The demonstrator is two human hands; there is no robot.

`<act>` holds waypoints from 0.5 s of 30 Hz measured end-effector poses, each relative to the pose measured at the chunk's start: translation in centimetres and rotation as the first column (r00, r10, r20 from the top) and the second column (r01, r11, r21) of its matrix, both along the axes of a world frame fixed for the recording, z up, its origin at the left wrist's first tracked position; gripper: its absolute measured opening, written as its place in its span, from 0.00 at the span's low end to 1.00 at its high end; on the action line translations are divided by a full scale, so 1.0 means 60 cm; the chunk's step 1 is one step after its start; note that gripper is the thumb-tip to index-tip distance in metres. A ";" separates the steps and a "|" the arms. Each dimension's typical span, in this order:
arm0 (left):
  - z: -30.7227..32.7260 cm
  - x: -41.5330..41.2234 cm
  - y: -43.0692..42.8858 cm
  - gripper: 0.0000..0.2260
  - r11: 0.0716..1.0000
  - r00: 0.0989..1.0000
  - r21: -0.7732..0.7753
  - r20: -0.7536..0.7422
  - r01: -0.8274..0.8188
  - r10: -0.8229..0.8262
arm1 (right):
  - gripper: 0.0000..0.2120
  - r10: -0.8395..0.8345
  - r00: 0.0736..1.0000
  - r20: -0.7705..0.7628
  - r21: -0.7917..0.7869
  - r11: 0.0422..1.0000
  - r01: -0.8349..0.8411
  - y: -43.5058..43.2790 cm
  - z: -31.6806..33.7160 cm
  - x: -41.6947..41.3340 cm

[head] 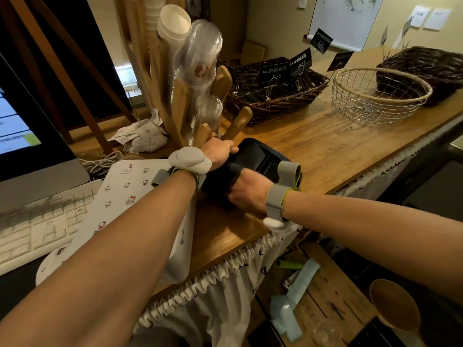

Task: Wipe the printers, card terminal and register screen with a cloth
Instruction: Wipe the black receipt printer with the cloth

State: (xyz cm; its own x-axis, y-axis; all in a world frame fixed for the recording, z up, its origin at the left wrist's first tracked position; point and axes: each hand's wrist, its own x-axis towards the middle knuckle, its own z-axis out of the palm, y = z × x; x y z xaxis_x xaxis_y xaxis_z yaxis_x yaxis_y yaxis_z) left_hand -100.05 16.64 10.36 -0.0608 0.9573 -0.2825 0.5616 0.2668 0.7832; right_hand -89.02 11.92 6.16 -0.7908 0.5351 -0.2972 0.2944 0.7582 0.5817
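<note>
A small black printer [260,156] stands on the wooden counter [325,146], in the middle of the view. My left hand [218,152] grips its far left corner. My right hand [248,191] is closed on a dark cloth [220,184] pressed against the printer's near side. A white printer with cartoon stickers [125,196] lies left of the black one, under my left forearm. The register screen [20,131] glows at the far left. I cannot make out a card terminal.
A wooden cup rack [180,96] with paper and plastic cups stands behind the printer, with crumpled receipts [140,136] beside it. Wicker baskets [278,96] and a wire basket [380,96] sit at the back right. A keyboard [37,226] lies at the left.
</note>
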 end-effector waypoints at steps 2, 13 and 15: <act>0.002 -0.001 -0.003 0.18 1.000 1.000 -0.001 -0.020 -0.003 0.003 | 0.15 0.037 0.999 -0.013 0.036 0.999 -0.036 -0.002 0.009 -0.001; -0.002 0.000 0.003 0.17 1.000 0.998 -0.014 0.058 -0.008 0.009 | 0.11 0.042 0.935 -0.351 0.022 0.999 -0.036 0.010 0.030 -0.004; -0.001 -0.002 0.004 0.17 1.000 0.997 -0.021 0.082 -0.013 0.015 | 0.13 0.091 0.962 -0.258 0.137 0.989 -0.057 0.018 0.019 -0.008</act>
State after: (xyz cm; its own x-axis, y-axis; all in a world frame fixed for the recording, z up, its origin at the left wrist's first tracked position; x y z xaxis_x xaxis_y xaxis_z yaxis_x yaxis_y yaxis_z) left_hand -100.15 16.88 10.30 -0.0498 0.9506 -0.3064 0.4920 0.2903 0.8208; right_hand -89.49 12.99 7.30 -0.8705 0.4922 -0.0071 0.3957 0.7082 0.5847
